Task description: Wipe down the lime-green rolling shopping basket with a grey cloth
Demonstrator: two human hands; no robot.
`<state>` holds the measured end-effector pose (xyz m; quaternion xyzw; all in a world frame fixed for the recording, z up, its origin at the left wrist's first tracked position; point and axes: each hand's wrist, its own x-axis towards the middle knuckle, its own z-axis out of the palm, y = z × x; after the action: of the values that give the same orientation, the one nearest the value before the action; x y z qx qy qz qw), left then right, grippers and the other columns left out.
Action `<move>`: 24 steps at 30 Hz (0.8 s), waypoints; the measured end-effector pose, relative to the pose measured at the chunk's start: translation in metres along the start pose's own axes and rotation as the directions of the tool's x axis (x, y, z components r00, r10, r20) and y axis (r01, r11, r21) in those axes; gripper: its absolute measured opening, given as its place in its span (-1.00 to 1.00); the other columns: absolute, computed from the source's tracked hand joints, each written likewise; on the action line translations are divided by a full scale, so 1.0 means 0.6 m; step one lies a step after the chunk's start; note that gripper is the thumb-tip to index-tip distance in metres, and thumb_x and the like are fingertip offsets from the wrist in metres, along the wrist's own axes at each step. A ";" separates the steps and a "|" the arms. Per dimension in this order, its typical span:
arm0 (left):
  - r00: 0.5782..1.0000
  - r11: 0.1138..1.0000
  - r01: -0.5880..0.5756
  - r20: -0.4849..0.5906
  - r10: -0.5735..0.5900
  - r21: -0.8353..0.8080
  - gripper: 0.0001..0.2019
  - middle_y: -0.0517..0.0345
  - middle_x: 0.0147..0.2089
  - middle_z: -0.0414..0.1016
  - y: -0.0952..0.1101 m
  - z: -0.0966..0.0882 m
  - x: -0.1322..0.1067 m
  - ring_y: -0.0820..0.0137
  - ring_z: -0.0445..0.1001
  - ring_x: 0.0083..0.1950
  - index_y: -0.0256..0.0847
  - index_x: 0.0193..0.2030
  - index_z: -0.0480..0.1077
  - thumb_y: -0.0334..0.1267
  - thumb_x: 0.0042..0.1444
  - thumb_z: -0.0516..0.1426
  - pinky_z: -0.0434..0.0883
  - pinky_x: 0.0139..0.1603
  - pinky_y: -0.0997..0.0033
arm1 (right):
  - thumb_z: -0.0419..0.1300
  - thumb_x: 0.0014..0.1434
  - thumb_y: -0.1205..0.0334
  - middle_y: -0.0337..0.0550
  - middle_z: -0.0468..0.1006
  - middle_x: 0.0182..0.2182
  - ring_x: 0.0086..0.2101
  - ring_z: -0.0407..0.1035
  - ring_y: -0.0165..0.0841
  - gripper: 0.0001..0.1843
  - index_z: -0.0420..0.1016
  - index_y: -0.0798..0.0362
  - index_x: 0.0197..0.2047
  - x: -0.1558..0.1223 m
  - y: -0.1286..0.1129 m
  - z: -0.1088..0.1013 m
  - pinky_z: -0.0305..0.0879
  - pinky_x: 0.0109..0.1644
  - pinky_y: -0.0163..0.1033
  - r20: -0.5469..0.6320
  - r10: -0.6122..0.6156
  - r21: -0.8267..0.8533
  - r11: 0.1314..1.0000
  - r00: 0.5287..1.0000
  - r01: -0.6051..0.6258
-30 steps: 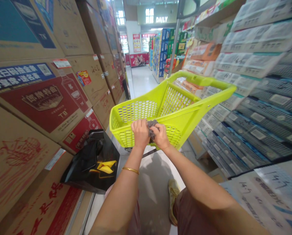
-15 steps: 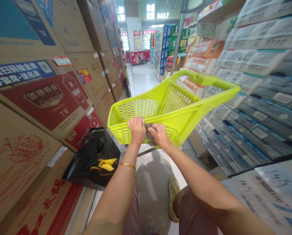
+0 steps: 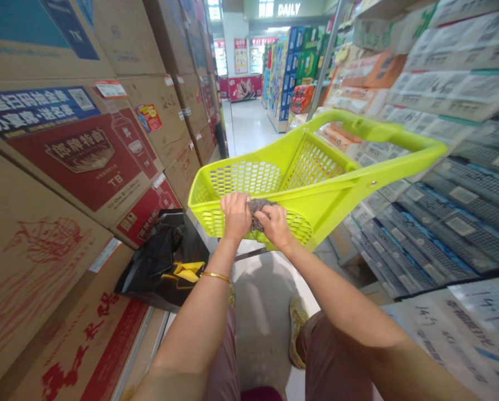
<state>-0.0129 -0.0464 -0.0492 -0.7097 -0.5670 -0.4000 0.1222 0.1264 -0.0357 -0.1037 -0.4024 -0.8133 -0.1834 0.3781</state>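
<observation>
A lime-green plastic shopping basket cart (image 3: 337, 184) stands tilted in the aisle ahead of me, its long handle reaching up to the right. Both my hands rest on its near rim. My left hand (image 3: 235, 214), with a gold bangle on the wrist, and my right hand (image 3: 277, 224) are both closed on a small grey crumpled cloth (image 3: 258, 209) pressed against the rim between them.
Stacked cardboard cartons (image 3: 78, 161) wall the left side. A black bag with a yellow mark (image 3: 166, 262) leans at their base. Shelves of packaged goods (image 3: 441, 167) line the right. The white floor aisle (image 3: 249, 125) runs ahead toward colourful displays.
The view has tilted down and shifted a little; the basket sits slightly higher and further right in frame. My hands keep hold of the cloth on the rim.
</observation>
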 end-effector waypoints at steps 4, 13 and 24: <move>1.000 1.000 0.007 -0.031 -0.007 -0.017 -0.71 0.02 -0.24 0.42 0.001 0.004 0.001 0.25 0.27 -0.15 -0.18 -0.23 0.37 -0.26 0.30 -0.16 0.13 -0.06 0.25 | 0.09 0.19 0.35 -0.11 0.40 -0.20 -0.21 0.13 -0.29 -0.72 0.47 -0.12 -0.07 -0.021 -0.001 0.000 0.08 -0.13 -0.17 0.088 -0.061 -0.016 0.998 0.994 0.063; 0.999 1.000 0.008 -0.045 -0.009 -0.029 -0.70 0.04 -0.22 0.45 0.000 0.003 0.001 0.27 0.28 -0.15 -0.18 -0.21 0.39 -0.22 0.31 -0.15 0.13 -0.07 0.26 | 0.06 0.23 0.32 -0.16 0.41 -0.09 -0.09 0.16 -0.26 -0.69 0.46 -0.22 -0.03 -0.021 0.009 -0.007 0.14 -0.03 -0.15 0.071 -0.086 -0.097 0.991 0.994 0.093; 0.999 0.999 0.014 -0.032 -0.015 -0.028 -0.69 0.06 -0.23 0.45 -0.009 -0.005 0.003 0.28 0.29 -0.15 -0.16 -0.22 0.40 -0.21 0.31 -0.15 0.14 -0.09 0.26 | -0.08 0.28 0.30 -0.08 0.34 -0.02 -0.08 0.22 -0.25 -0.60 0.30 -0.12 0.14 0.050 0.009 -0.054 0.18 0.05 -0.08 -0.135 0.048 0.087 0.996 0.990 -0.036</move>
<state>-0.0188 -0.0453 -0.0474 -0.7006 -0.5643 -0.4203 0.1185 0.1340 -0.0366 -0.0598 -0.3897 -0.7839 -0.1682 0.4532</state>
